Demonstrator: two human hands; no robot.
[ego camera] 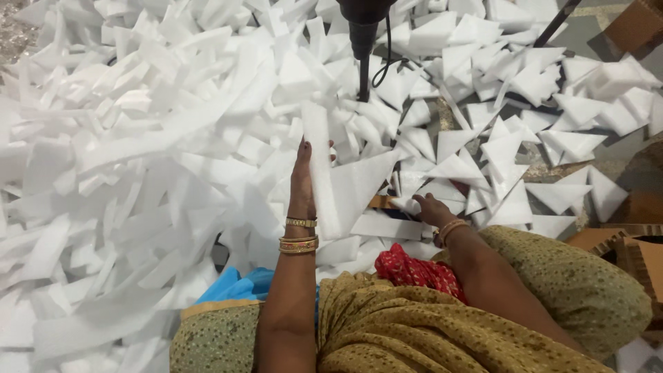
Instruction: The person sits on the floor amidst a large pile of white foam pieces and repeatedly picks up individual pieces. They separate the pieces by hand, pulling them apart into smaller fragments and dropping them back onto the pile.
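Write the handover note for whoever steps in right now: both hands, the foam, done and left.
Left hand: flat against a long white foam strip, holding it upright on edge.
Right hand: resting on a white foam piece by the knee; grip unclear.
Black tool hangs just above the strip.
Cut triangles lie heaped to the right, loose strips to the left.
Done: many triangles cut. Left: the large strip pile.

White foam offcuts (138, 138) crowded the left and centre of the frame, leaving no bare floor there. A black tool (363, 41) hung down at top centre. Cardboard pieces (621, 242) blocked the right edge; bare floor (608, 155) showed only between triangles at right.
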